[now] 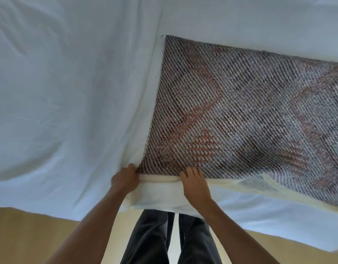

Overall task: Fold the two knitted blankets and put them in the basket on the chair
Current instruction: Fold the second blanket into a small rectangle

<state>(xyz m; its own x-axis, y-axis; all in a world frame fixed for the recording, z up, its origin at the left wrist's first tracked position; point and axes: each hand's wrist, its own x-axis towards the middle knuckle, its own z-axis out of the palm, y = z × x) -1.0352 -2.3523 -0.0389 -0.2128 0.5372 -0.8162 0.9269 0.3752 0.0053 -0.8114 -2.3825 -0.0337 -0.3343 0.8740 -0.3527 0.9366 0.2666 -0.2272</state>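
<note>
A grey and rust-red knitted blanket (240, 111) with a cream fleece backing lies spread flat on the white bed, filling the right half of the view. Its cream underside (158, 189) shows as a folded band along the near edge. My left hand (124, 179) grips the blanket's near left corner, fingers curled over the edge. My right hand (194, 182) presses on the near edge a little to the right, fingers on the knit and palm over the cream band. Neither a second blanket, a basket nor a chair is in view.
The white bedsheet (69, 92) covers the bed and hangs over its near edge. Tan floor (31, 235) lies below, and my legs in dark trousers (174, 239) stand against the bed.
</note>
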